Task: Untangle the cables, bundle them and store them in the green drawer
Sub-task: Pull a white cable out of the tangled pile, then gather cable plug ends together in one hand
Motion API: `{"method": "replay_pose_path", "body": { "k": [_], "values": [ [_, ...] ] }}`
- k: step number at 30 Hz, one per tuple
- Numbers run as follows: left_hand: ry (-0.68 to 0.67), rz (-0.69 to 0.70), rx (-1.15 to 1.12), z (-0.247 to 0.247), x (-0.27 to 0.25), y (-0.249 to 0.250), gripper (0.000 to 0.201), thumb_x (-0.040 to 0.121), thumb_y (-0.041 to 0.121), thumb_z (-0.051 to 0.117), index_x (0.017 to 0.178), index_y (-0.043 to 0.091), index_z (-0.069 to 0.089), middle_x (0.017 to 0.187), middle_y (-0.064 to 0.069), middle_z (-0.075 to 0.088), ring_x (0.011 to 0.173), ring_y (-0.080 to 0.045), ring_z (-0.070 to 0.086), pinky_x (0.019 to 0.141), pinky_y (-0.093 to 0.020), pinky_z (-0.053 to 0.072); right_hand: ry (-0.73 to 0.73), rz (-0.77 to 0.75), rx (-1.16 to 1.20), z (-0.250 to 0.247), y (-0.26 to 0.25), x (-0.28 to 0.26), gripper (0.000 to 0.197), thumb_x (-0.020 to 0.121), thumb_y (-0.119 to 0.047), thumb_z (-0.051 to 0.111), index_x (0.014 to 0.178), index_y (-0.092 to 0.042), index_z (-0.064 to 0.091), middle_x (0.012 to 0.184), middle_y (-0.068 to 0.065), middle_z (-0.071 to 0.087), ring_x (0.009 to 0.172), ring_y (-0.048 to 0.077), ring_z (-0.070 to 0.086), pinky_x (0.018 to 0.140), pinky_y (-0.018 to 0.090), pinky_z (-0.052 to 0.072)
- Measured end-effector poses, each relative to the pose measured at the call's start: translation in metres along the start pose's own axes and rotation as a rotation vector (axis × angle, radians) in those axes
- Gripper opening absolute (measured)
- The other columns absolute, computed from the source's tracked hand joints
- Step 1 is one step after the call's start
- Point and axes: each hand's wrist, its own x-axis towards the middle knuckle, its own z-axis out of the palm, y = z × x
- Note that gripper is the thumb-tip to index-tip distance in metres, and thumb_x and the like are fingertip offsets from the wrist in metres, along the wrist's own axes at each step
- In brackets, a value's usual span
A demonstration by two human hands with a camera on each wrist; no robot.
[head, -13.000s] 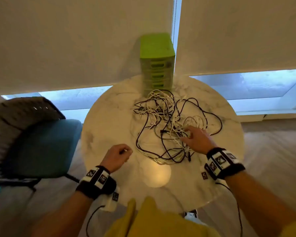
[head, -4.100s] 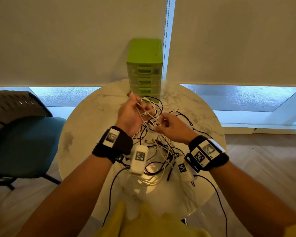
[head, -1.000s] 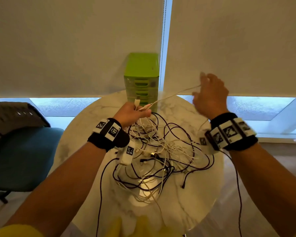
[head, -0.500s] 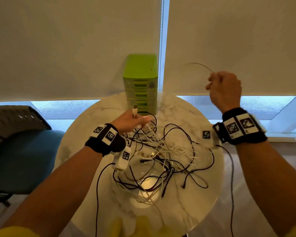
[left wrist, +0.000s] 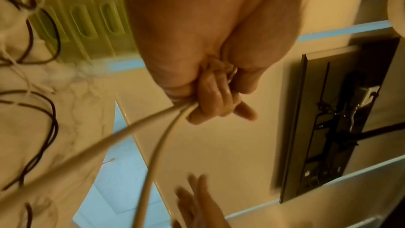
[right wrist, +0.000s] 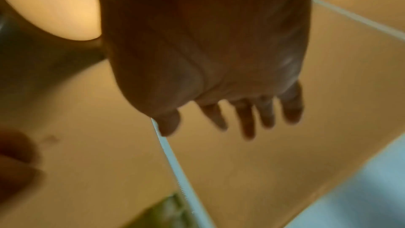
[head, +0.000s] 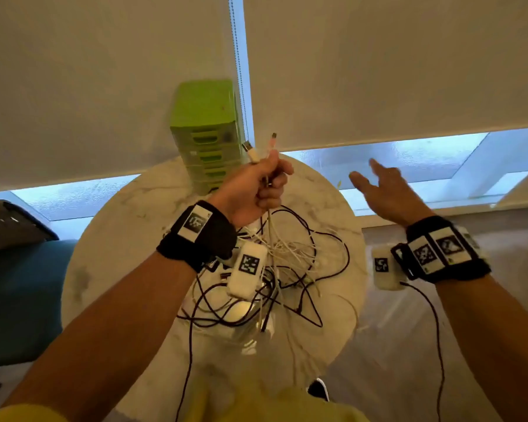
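- The left hand (head: 253,190) is gripping a white cable (left wrist: 153,153) in a fist above the table's middle, both plugs (head: 258,149) sticking up.
- The right hand (head: 387,193) is hovering past the table's right edge, fingers spread, holding nothing.
- The tangled cables (head: 290,269) are lying at the middle of the table (head: 113,239).
- The green drawer unit (head: 206,132) is standing at the far edge.

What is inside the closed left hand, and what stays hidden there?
The left hand grips a white cable; two plug ends stick out above the fist, two strands leave below. The fingers cover the part between them.
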Motion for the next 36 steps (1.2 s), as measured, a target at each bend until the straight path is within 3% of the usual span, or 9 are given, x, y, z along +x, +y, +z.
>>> {"method": "replay_pose_path", "body": {
  "k": [2,4,7,11,15,20,25,31,36],
  "values": [
    [-0.019,0.015,-0.033,0.018,0.010,-0.010,0.044,0.103,0.040,0.029,0.077,0.013,0.051,0.056,0.004,0.039,0.046,-0.006,0.023,0.043,-0.018,0.021,-0.374,-0.077,0.492,0.011,-0.019,-0.033,0.052,0.093,-0.063,0.033,0.136,-0.036,0.042,0.138,-0.003,0.052,0.134,0.013,0.041,0.111,0.033,0.028],
    [-0.008,0.026,-0.057,0.031,0.017,-0.018,0.045,0.103,0.041,0.027,0.075,0.013,0.049,0.055,0.004,0.038,0.046,-0.007,0.024,0.044,-0.019,0.025,-0.612,-0.208,0.581,0.031,-0.031,-0.056,0.041,0.090,-0.065,0.038,0.125,-0.044,0.046,0.123,-0.012,0.061,0.119,-0.002,0.053,0.103,0.025,0.038],
    [0.004,0.028,-0.082,0.037,0.022,-0.024,0.044,0.103,0.043,0.026,0.075,0.015,0.047,0.054,0.005,0.034,0.046,-0.007,0.024,0.045,-0.020,0.023,-0.676,-0.265,0.533,0.076,-0.019,-0.069,0.031,0.093,-0.036,0.057,0.122,-0.025,0.057,0.100,-0.005,0.069,0.087,-0.002,0.065,0.082,0.016,0.046],
    [0.053,0.019,-0.092,0.014,0.014,-0.018,0.044,0.098,0.052,0.027,0.075,0.018,0.044,0.050,0.007,0.028,0.043,-0.006,0.022,0.042,-0.019,0.020,-0.697,-0.261,0.314,0.115,0.036,-0.064,0.030,0.098,-0.029,0.050,0.071,-0.017,0.059,0.062,-0.001,0.052,0.053,0.003,0.049,0.060,0.018,0.040],
    [0.130,-0.055,-0.016,-0.022,-0.007,-0.020,0.041,0.100,0.051,0.027,0.081,0.021,0.049,0.049,0.009,0.025,0.041,-0.004,0.020,0.044,-0.020,0.012,-0.683,-0.167,-0.192,0.130,0.091,-0.044,0.026,0.096,-0.030,0.052,0.073,-0.020,0.058,0.087,0.001,0.064,0.075,0.011,0.053,0.076,0.029,0.040],
    [0.228,-0.181,0.133,-0.051,-0.035,-0.040,0.038,0.097,0.056,0.034,0.090,0.024,0.052,0.054,0.008,0.024,0.043,-0.005,0.017,0.049,-0.025,0.007,-0.974,-0.159,-0.107,0.107,0.064,-0.033,0.050,0.087,-0.029,0.067,0.134,-0.021,0.053,0.123,-0.011,0.051,0.114,0.006,0.044,0.095,0.023,0.031],
    [0.241,-0.255,0.032,-0.065,-0.054,-0.051,0.066,0.087,0.075,0.015,0.087,0.020,0.050,0.058,0.005,0.030,0.048,-0.008,0.017,0.044,-0.021,0.011,-0.640,-0.219,-0.158,0.150,0.035,-0.016,0.025,0.091,-0.014,0.051,0.104,-0.012,0.072,0.112,0.003,0.068,0.098,0.016,0.060,0.089,0.028,0.047],
    [0.311,-0.195,0.006,-0.083,-0.067,-0.057,0.049,0.094,0.064,0.024,0.076,0.021,0.040,0.061,0.004,0.026,0.049,-0.009,0.021,0.042,-0.020,0.018,-0.483,-0.175,-0.575,0.192,0.034,-0.019,0.028,0.090,-0.029,0.051,0.113,-0.015,0.060,0.117,0.009,0.062,0.104,0.028,0.061,0.083,0.036,0.051],
    [0.378,-0.114,-0.005,-0.097,-0.065,-0.061,0.047,0.093,0.061,0.034,0.069,0.021,0.038,0.057,0.006,0.023,0.046,-0.009,0.024,0.042,-0.020,0.025,-0.556,-0.208,-0.682,0.189,0.020,-0.010,0.038,0.090,-0.034,0.054,0.122,-0.013,0.056,0.125,0.009,0.059,0.111,0.027,0.058,0.085,0.035,0.048]
  ]
}}
